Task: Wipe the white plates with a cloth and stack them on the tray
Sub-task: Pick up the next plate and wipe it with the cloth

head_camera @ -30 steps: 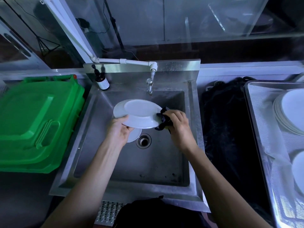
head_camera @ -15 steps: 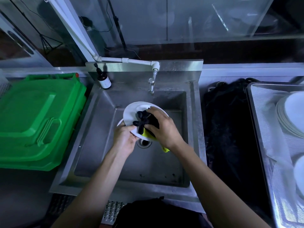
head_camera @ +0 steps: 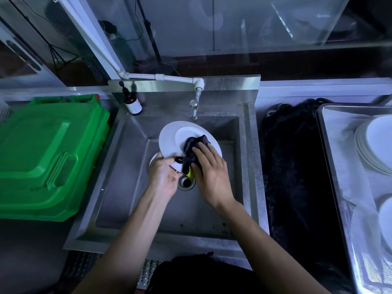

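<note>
Over the steel sink [head_camera: 118,187] my left hand [head_camera: 163,177] grips the near rim of a white plate [head_camera: 171,141], which tilts toward me. My right hand [head_camera: 210,172] presses a dark cloth [head_camera: 194,145] with a yellow patch onto the plate's face, fingers laid flat over it. A second white plate [head_camera: 153,161] peeks out below, lying in the sink. At the far right a metal tray [head_camera: 339,158] holds a stack of white plates [head_camera: 375,143] and another plate [head_camera: 386,221] nearer to me.
A green plastic crate [head_camera: 46,158] sits left of the sink. A dark pump bottle [head_camera: 132,102] stands at the sink's back left corner, beside the tap [head_camera: 194,109]. Black fabric [head_camera: 297,177] lies between sink and tray. The drain [head_camera: 186,182] sits below my hands.
My right hand went from the plate's right rim onto its face with the cloth, then slid the cloth toward the right. The plate tipped up toward me.
</note>
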The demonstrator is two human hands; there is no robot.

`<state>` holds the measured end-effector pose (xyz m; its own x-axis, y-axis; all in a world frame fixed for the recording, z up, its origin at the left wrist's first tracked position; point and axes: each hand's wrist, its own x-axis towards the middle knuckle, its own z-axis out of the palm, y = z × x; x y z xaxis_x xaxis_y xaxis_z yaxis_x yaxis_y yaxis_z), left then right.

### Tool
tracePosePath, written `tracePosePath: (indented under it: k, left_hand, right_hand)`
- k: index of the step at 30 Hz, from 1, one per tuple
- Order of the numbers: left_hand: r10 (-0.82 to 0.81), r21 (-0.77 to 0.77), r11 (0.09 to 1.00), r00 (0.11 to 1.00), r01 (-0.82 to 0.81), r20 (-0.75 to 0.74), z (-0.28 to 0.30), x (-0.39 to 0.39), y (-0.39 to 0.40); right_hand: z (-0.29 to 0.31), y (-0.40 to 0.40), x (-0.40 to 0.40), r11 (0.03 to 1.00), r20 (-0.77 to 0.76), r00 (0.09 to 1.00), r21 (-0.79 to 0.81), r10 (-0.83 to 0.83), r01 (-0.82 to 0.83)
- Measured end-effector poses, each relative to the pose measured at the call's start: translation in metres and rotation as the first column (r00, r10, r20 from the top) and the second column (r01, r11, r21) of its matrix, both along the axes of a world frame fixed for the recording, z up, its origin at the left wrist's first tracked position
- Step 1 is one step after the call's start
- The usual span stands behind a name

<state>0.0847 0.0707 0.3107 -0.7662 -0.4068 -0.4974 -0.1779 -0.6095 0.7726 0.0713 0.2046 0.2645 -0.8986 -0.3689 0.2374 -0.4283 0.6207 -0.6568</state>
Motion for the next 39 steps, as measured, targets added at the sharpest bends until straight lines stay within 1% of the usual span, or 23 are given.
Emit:
tracePosePath:
  k: [4, 12, 15, 17, 23, 27, 31, 35, 39]
  left_hand:
    - [0.003, 0.015, 1.000, 0.999, -0.003, -0.039, -0.004, 0.003, 0.004]
    - [-0.030, 0.032, 0.999, 0.999, 0.031, -0.044, -0.008, 0.007, -0.004]
    - [-0.070, 0.035, 0.997, 0.994, 0.074, -0.087, -0.003, 0.011, -0.007]
    - [-0.120, 0.029, 0.992, 0.986, 0.124, -0.117, -0.001, 0.014, -0.009]
    - [-0.241, -0.018, 0.970, 0.962, 0.241, -0.127, -0.001, 0.021, -0.018]
    - [-0.289, -0.011, 0.957, 0.945, 0.291, -0.155, -0.006, 0.027, -0.021]
    - [-0.356, -0.052, 0.934, 0.925, 0.352, -0.129, -0.008, 0.029, -0.024]
    - [-0.418, -0.069, 0.908, 0.903, 0.413, -0.103, -0.009, 0.029, -0.021]
    - [-0.426, -0.040, 0.905, 0.898, 0.424, -0.112, -0.008, 0.029, -0.016]
  right_hand:
    - [-0.005, 0.001, 0.001, 0.993, 0.167, 0.980, -0.036, -0.105, 0.112]
    - [-0.004, 0.003, -0.007, 0.959, 0.297, 0.933, -0.134, -0.202, 0.250]
    - [-0.002, 0.007, -0.015, 0.943, 0.340, 0.917, -0.177, -0.210, 0.281]
    - [-0.001, 0.010, -0.023, 0.936, 0.365, 0.903, -0.176, -0.226, 0.305]
    - [0.001, 0.017, -0.043, 0.949, 0.333, 0.916, -0.144, -0.222, 0.282]
    - [0.005, 0.020, -0.057, 0.966, 0.273, 0.938, -0.086, -0.214, 0.245]
    - [0.010, 0.019, -0.065, 0.979, 0.202, 0.961, -0.044, -0.187, 0.200]
    - [0.015, 0.012, -0.068, 0.992, 0.082, 0.990, 0.056, -0.117, 0.113]
    - [0.022, 0.005, -0.060, 0.995, -0.051, 0.999, 0.100, 0.014, -0.009]
